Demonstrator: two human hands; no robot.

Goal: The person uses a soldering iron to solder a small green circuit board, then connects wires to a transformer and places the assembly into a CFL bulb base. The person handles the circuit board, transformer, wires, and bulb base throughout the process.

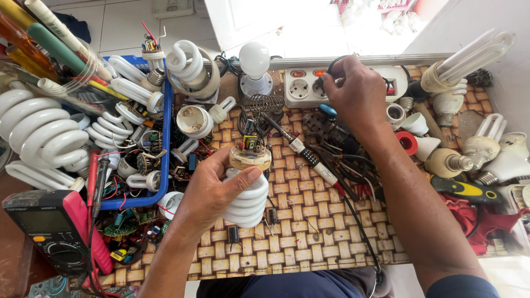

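Cluttered woven desk (309,243): left hand (212,190) grips the opened spiral lamp (248,190) at centre, right hand (353,91) pinches a black plug (326,74) at the one-o'clock socket strip (301,88); seating it squarely looks next.

A person's left hand (212,190) curls palm-inward, fingers and thumb wrapped in a firm grasp, forearm angling up from the lower edge. The right hand (356,94) reaches far forward, arm extended, knuckles up and fingertips pinched together.
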